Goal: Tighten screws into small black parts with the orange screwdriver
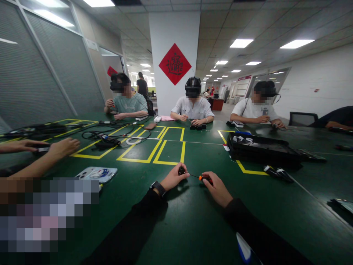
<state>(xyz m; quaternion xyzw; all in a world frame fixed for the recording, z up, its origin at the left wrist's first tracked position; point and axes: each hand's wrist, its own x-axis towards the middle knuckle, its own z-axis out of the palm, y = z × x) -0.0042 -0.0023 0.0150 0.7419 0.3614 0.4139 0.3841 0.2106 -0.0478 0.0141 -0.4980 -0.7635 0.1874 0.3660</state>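
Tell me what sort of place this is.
Probably an open-plan office used as a workshop: there are panel lights in a tiled ceiling, a blind-covered glass partition at the left, and several people around a big green table marked with yellow lines.

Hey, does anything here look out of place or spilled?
No spill visible. The black tray straddles the yellow tape on the right, and black cables sprawl over more tape on the left, which looks untidy. Nothing odd stands out about the screwdriver in your right hand.
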